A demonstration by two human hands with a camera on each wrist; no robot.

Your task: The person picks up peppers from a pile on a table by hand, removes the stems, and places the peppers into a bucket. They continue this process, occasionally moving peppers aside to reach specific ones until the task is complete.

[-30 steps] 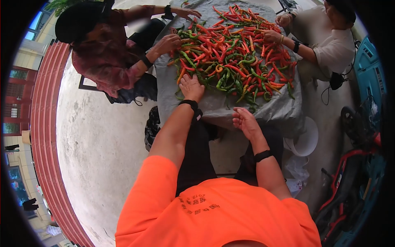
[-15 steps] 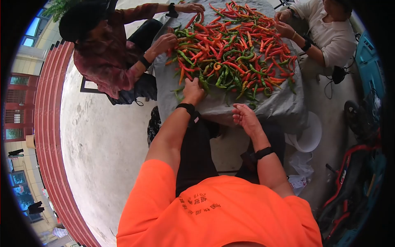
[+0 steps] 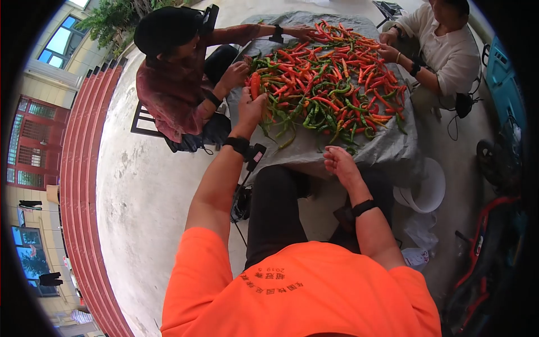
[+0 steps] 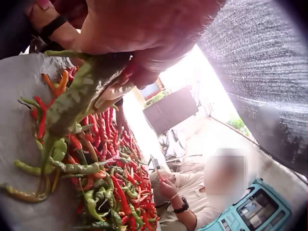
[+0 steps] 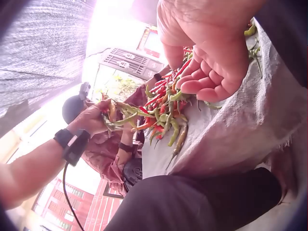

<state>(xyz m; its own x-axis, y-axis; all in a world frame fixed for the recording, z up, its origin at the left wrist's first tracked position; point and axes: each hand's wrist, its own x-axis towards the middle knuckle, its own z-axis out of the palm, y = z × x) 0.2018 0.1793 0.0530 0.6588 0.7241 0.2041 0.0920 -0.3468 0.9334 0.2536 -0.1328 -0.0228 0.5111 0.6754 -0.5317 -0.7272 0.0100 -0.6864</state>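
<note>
Red, green and orange chili peppers (image 3: 331, 84) lie heaped on a grey sheet (image 3: 393, 146) over a table. At the heap's left edge my left hand (image 3: 250, 115) grips several peppers, raised off the sheet. A large green pepper (image 4: 79, 91) in that hand (image 4: 139, 29) shows up close in the left wrist view; the right wrist view shows the same hand (image 5: 91, 120) with green and orange peppers. My right hand (image 3: 342, 167) hangs at the near edge, palm turned up, fingers loosely bent and holding nothing; the right wrist view shows its palm and fingers (image 5: 211, 53).
A person in a dark cap (image 3: 168, 33) reaches into the heap from the left. Another person in a light shirt (image 3: 449, 53) handles peppers at the right. A white bucket (image 3: 435, 188) and plastic bag (image 3: 421, 230) stand below the table's right side; a red-framed bike (image 3: 483, 224) is beyond.
My left hand has moved up and left from the heap's near edge and now holds peppers. My right hand has barely moved. The person at the left has stretched one arm farther across the heap.
</note>
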